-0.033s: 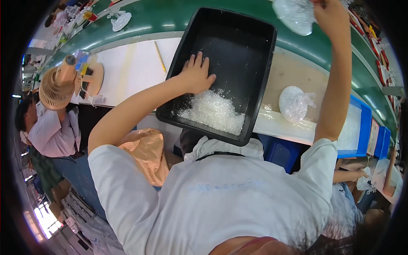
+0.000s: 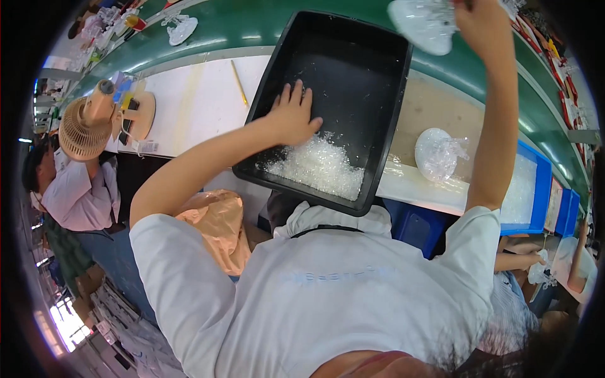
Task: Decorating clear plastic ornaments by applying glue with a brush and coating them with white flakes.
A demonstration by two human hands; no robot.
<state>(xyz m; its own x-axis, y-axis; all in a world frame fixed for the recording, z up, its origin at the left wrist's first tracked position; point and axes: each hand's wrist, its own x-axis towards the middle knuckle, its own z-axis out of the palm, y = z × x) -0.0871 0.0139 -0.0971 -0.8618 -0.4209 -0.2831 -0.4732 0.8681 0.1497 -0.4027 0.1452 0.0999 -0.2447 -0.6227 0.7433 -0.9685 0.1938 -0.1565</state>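
Both hands are well apart. Left hand (image 2: 293, 116) lies flat, fingers spread, palm down on the floor of the large black rectangular plastic tray (image 2: 378, 69), just above the heap in it and closed on nothing. Right hand (image 2: 474, 19) is raised at the top of the view, over the green conveyor belt (image 2: 265, 28), and appears pinched on the neck of a clear plastic bag of small transparent pieces (image 2: 421, 24); the fingers are partly cut off by the rim, so the grip itself is hard to make out.

Largest comes first: the pale work surface (image 2: 195, 101) with the belt running behind it, then the black tray, tilted so its near edge overhangs the surface toward the person. It looks stiff and light for its size, best steadied by a wall or rim. A blue plastic bin (image 2: 543, 183) stands to the right. In the tray's near corner sits a heap of small clear plastic parts (image 2: 318, 165): loose, light and slippery, likely to slide and scatter, so easier scooped or swept than pinched. The raised bag looks soft and crinkly, safest held at its gathered neck. A second, similar filled bag (image 2: 438, 153) rests on the surface right of the tray. A yellow pencil (image 2: 239, 83) lies to the left.
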